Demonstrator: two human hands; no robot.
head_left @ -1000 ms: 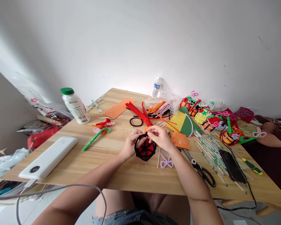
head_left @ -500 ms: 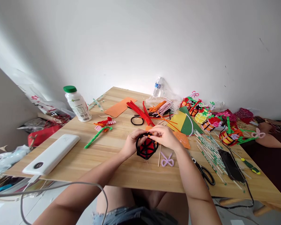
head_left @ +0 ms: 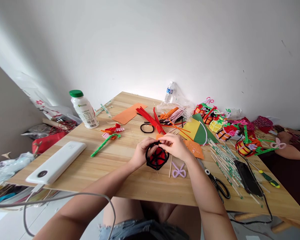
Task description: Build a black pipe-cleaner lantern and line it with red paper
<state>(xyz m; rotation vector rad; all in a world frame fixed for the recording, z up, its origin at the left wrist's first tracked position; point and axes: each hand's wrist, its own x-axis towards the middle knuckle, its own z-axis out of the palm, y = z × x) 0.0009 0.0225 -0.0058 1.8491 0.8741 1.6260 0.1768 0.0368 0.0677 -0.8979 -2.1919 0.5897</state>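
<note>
The left hand (head_left: 141, 152) grasps a round, black-and-red, fuzzy-wire frame (head_left: 158, 157) at ten o'clock. The right hand (head_left: 175, 145) pinches its rim, one o'clock.

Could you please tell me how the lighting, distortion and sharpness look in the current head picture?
In the head view, light is soft, brightest on the wall behind the table, duller towards the corners; wide-angle stretch seems to tilt the white bottle, whose small print is unreadable; the black-and-red piece at the left hand and right hand loses detail in its dark parts.
</note>
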